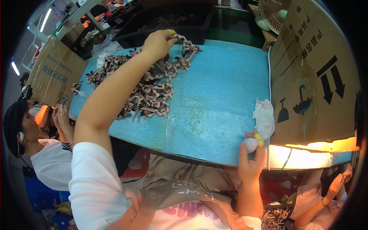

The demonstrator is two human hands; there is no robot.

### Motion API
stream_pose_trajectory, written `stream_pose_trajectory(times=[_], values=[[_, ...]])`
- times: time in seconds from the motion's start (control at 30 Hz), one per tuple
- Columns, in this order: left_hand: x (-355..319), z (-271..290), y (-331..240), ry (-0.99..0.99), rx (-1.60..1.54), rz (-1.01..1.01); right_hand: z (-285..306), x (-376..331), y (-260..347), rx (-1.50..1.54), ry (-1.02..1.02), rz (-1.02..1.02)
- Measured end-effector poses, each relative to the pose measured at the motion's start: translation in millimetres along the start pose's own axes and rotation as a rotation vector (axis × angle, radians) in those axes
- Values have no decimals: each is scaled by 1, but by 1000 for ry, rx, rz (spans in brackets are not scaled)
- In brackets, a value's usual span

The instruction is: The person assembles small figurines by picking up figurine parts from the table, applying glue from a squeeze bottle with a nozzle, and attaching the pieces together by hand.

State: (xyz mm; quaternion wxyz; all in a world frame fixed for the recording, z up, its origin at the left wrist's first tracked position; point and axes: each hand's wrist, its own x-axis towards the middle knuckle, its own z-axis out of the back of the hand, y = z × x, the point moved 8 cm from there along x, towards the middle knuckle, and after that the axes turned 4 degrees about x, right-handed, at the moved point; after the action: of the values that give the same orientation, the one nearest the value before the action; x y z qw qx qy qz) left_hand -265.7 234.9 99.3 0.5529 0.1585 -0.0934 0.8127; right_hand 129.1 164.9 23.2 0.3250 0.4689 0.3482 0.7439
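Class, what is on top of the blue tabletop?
A heap of small pinkish-brown pieces and crumpled white material lie there; the left arm hides part of the heap, which covers the surface beneath.

A white short-sleeved shirt (94,172) is worn, its front printed with pink lettering (189,211). Over it a brown apron (207,172), marked with white print (188,191), is worn. Small yellow fingertip covers (171,32) are fitted on the left hand (156,45) and right hand (252,159), and the forearms (109,92) are left uncovered.
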Motion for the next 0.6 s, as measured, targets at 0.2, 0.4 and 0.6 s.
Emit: stream_pose_trajectory(times=[0.2,0.4,0.6], values=[[-92,22,-113,479,-841,-331,3,-8,-14,240,-61,-105],[-164,10,-178,552,-745,-700,11,-18,-10,322,-11,-117],[-175,2,-184,191,-619,-480,30,-42,-14,544,-161,-212]])
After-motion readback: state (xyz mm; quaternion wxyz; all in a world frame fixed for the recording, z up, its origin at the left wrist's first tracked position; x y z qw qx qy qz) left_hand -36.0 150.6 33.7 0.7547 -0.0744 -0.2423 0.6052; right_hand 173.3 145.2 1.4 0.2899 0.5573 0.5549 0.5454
